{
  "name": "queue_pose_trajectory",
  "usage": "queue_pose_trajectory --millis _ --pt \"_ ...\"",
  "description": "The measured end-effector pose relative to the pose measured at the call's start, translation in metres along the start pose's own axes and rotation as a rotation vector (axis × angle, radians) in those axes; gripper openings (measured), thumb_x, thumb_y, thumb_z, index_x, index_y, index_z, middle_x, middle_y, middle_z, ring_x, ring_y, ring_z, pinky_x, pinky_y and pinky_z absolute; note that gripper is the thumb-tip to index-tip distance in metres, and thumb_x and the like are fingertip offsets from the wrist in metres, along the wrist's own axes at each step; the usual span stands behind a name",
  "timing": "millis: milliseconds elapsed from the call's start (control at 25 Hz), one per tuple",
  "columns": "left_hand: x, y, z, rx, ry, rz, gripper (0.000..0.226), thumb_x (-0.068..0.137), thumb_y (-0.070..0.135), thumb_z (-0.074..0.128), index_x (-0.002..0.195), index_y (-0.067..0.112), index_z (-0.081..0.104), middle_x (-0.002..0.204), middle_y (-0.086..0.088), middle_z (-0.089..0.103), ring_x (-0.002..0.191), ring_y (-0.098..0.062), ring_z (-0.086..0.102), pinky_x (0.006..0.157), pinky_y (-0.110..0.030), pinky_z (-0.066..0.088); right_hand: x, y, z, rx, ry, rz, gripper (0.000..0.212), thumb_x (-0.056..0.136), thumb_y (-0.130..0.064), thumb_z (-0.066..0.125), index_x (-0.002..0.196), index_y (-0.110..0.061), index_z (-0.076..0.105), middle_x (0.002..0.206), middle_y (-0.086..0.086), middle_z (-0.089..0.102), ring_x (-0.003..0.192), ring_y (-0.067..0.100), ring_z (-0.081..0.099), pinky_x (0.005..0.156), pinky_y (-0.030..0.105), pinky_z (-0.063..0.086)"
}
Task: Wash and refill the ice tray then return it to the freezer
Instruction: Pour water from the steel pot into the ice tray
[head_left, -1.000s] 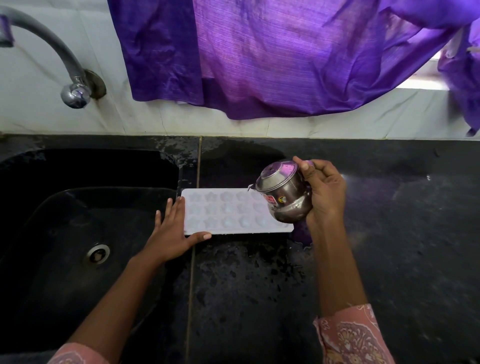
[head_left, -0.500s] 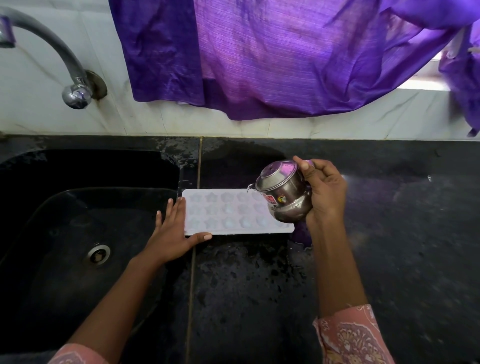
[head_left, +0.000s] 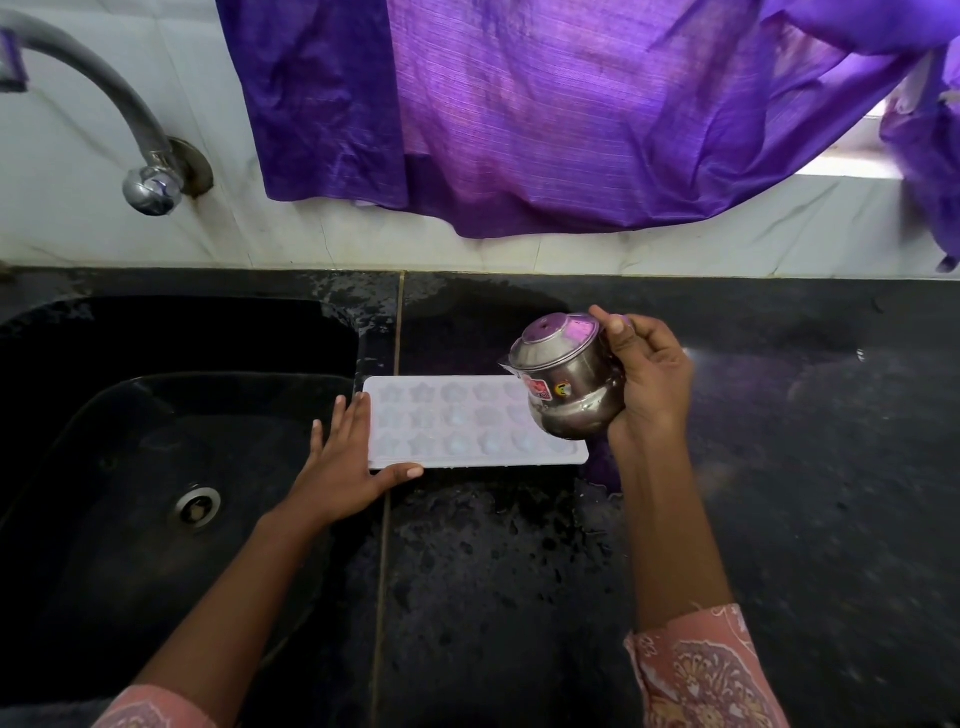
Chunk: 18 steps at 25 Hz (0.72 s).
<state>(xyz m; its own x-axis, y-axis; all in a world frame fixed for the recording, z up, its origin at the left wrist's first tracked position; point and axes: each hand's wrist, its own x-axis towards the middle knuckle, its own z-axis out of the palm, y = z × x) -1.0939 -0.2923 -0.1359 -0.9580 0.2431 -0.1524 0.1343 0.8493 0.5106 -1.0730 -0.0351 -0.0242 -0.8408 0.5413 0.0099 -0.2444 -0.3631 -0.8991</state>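
**Pot tipped over the tray**

The white tray (head_left: 452, 421) lies flat on the wet black counter (head_left: 779, 467), just right of the sink (head_left: 156, 395), its left end at the sink's rim. Its moulds are stars and rounds in three rows. Whether they hold water is hard to tell.

The left hand (head_left: 343, 467) lies flat at the tray's left end with its fingers straight and grasping nothing. The fingers point away along the short edge, and the thumb stretches along the near edge, touching it.

The right hand (head_left: 649, 384) grasps a small steel pot (head_left: 566, 384), with the fingers curled round its far side and the thumb up by the lid. The pot hangs above the tray's right end and hides its far right corner. It tilts left, spout toward the moulds. No stream can be made out.

A tap (head_left: 150, 182) curves from the white wall above the sink, and a drain (head_left: 196, 506) sits in the basin floor. A purple cloth (head_left: 571, 114) hangs over the wall behind the counter. Both forearms end in pink patterned sleeves (head_left: 701, 670).
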Motion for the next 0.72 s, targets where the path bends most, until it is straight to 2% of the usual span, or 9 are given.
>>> queue_pose_trajectory --millis 80,160,240,320,440,600,720 --pt "-0.001 0.001 0.000 0.007 -0.010 -0.007 0.130 0.055 0.089 0.036 0.149 0.013 -0.012 0.158 0.000 -0.013 0.131 -0.001 -0.025 0.112 -0.038 -0.016 0.000 0.000 0.001 0.024 -0.014 0.011 0.031 0.048 -0.027 0.080 0.069 -0.014 0.062 0.077 0.004 0.068 0.073 0.014 0.065 0.071 0.026 0.055" --pt "-0.002 0.002 -0.001 0.012 -0.019 -0.013 0.125 0.064 0.086 0.043 0.148 0.012 -0.012 0.158 -0.001 -0.013 0.131 -0.001 -0.025 0.113 -0.039 -0.016 0.000 0.003 0.003 0.025 -0.024 0.015 0.035 0.040 -0.033 0.080 0.066 -0.017 0.064 0.076 0.004 0.069 0.075 0.015 0.065 0.075 0.029 0.055" --pt "-0.002 0.001 -0.001 0.011 -0.019 -0.011 0.126 0.062 0.088 0.040 0.148 0.013 -0.013 0.158 0.000 -0.014 0.132 -0.002 -0.025 0.113 -0.039 -0.016 -0.001 0.006 0.005 0.006 -0.034 0.019 0.031 0.038 -0.036 0.080 0.061 -0.020 0.066 0.079 0.007 0.068 0.079 0.018 0.064 0.080 0.034 0.054" --pt "-0.002 0.001 -0.001 0.013 -0.015 -0.005 0.130 0.051 0.088 0.029 0.148 0.014 -0.013 0.157 0.001 -0.015 0.133 -0.002 -0.026 0.112 -0.038 -0.017 -0.002 0.009 0.006 0.004 -0.043 0.031 0.033 0.039 -0.036 0.081 0.063 -0.020 0.066 0.082 0.009 0.067 0.080 0.019 0.063 0.080 0.034 0.054" --pt "-0.002 0.001 -0.001 0.013 -0.013 -0.004 0.131 0.048 0.088 0.025 0.148 0.014 -0.014 0.157 0.001 -0.015 0.131 -0.001 -0.027 0.113 -0.038 -0.016 -0.002 0.012 0.009 -0.002 -0.064 0.036 0.029 0.045 -0.031 0.082 0.065 -0.019 0.065 0.081 0.009 0.067 0.082 0.021 0.063 0.079 0.032 0.053" --pt "-0.001 0.001 -0.002 0.040 -0.015 -0.004 0.137 0.043 0.094 0.021 0.147 0.012 -0.015 0.157 0.000 -0.017 0.130 -0.002 -0.029 0.112 -0.037 -0.017 -0.005 0.015 0.017 -0.054 -0.068 0.041 0.013 0.072 -0.006 0.073 0.071 -0.013 0.062 0.083 0.011 0.066 0.078 0.019 0.063 0.074 0.027 0.053" --pt "-0.002 0.001 -0.002 0.053 -0.020 -0.005 0.134 0.046 0.091 0.021 0.147 0.011 -0.015 0.157 -0.001 -0.017 0.131 -0.003 -0.029 0.113 -0.037 -0.016 -0.007 0.015 0.021 -0.092 -0.066 0.027 0.014 0.075 -0.002 0.071 0.071 -0.013 0.062 0.080 0.008 0.066 0.075 0.016 0.062 0.072 0.026 0.053"
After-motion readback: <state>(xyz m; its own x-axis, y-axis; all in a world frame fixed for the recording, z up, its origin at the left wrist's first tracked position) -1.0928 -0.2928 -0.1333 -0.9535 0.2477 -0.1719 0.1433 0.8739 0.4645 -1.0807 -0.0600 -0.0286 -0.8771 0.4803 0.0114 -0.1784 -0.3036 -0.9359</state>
